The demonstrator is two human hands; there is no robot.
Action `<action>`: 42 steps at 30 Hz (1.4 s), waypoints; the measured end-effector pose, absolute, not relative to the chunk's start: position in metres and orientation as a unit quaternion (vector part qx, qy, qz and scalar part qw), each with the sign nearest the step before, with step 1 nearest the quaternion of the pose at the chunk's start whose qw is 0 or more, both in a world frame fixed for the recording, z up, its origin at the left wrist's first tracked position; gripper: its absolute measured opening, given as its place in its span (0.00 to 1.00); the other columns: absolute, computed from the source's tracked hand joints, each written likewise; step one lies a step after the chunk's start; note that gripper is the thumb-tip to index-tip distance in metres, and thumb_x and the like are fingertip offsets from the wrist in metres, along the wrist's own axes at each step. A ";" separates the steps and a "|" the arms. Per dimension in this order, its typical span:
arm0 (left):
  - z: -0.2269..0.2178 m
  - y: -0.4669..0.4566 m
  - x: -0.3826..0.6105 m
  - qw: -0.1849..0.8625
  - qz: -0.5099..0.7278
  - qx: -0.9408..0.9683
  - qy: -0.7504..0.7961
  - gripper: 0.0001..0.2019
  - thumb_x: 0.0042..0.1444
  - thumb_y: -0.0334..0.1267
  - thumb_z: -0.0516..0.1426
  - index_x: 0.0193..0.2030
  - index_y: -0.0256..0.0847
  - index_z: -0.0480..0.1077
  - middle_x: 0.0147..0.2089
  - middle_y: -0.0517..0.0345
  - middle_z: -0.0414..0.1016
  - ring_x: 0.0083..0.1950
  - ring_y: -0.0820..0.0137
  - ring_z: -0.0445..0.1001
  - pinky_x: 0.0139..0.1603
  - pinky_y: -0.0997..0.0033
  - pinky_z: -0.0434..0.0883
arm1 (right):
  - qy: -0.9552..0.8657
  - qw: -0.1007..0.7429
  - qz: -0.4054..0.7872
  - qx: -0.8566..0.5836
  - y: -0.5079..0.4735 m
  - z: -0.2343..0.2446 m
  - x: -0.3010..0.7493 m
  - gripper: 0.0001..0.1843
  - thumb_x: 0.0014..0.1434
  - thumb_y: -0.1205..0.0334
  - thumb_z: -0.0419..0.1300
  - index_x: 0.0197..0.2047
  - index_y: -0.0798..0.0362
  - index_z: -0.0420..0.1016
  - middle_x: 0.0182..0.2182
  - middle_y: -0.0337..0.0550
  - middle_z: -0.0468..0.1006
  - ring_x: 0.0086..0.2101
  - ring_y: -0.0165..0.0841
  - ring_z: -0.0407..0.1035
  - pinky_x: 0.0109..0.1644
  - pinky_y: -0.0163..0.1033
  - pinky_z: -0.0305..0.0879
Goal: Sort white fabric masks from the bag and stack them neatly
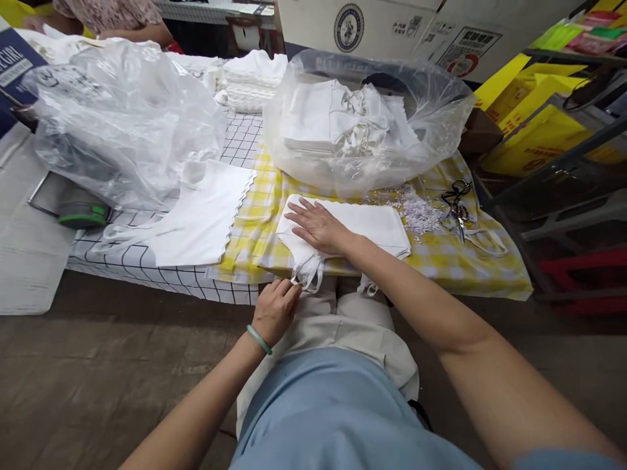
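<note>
A folded white garment with thin straps, which looks like a camisole (362, 225), lies on the yellow checked cloth at the table's front edge. My right hand (318, 226) rests flat on its left part, fingers spread. Thin white straps (308, 269) hang from its near side over the edge. There my left hand (277, 303), with a green bangle at the wrist, is closed on the straps' ends. Left of it another white camisole (206, 215) with a wavy hem is spread out, its straps trailing left.
Behind stands a clear plastic bag (426, 117) of stacked white garments. Scissors (458, 205) and a heap of white scraps (418, 209) lie at the right. A crumpled plastic bag (132, 117) covers the back left. A co-worker's arm (142, 34) shows beyond. A rack (563, 150) borders the right.
</note>
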State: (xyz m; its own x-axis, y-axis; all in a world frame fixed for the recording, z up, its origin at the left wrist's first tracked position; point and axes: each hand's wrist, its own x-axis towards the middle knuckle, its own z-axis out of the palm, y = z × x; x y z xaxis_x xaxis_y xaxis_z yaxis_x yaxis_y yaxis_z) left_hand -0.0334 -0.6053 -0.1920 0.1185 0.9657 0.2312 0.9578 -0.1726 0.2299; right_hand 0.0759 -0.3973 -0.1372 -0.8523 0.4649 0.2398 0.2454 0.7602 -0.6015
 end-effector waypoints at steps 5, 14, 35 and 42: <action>-0.183 -0.613 -0.040 0.082 0.235 0.729 0.637 0.10 0.64 0.34 0.48 0.46 0.39 0.68 0.37 0.50 0.70 0.39 0.64 0.67 0.41 0.64 0.67 | -0.939 0.098 0.270 -0.190 -0.376 -0.168 0.064 0.30 0.63 0.43 0.50 0.65 0.45 0.60 0.68 0.39 0.53 0.67 0.45 0.40 0.69 0.60 0.30; -0.183 -0.603 -0.031 -0.107 0.208 0.761 0.605 0.17 0.62 0.36 0.53 0.58 0.37 0.62 0.33 0.54 0.70 0.33 0.65 0.67 0.36 0.66 0.61 | -0.956 0.034 0.211 -0.201 -0.382 -0.158 0.068 0.33 0.66 0.42 0.40 0.69 0.47 0.51 0.70 0.41 0.42 0.68 0.43 0.34 0.69 0.57 0.28; -0.135 -0.619 -0.048 0.312 0.364 0.648 0.592 0.07 0.61 0.37 0.55 0.33 0.39 0.69 0.33 0.57 0.62 0.35 0.72 0.63 0.36 0.72 0.63 | -0.952 0.045 0.232 -0.196 -0.377 -0.165 0.066 0.34 0.64 0.40 0.41 0.68 0.46 0.53 0.70 0.40 0.43 0.68 0.44 0.34 0.69 0.56 0.26; -0.139 -0.634 -0.048 0.427 0.540 0.452 0.568 0.09 0.61 0.39 0.55 0.36 0.42 0.76 0.34 0.57 0.62 0.38 0.71 0.63 0.40 0.71 0.62 | -0.952 0.049 0.234 -0.189 -0.375 -0.169 0.065 0.35 0.64 0.40 0.43 0.69 0.48 0.52 0.70 0.42 0.42 0.68 0.45 0.33 0.69 0.57 0.24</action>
State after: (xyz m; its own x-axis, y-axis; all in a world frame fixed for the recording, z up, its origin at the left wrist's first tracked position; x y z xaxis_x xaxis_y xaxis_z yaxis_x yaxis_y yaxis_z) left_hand -0.0485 -0.6338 -0.1393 -0.2268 0.9739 0.0019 0.0516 0.0100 0.9986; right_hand 0.0654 -0.3747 -0.1692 -0.9239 0.3827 0.0040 0.3373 0.8190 -0.4641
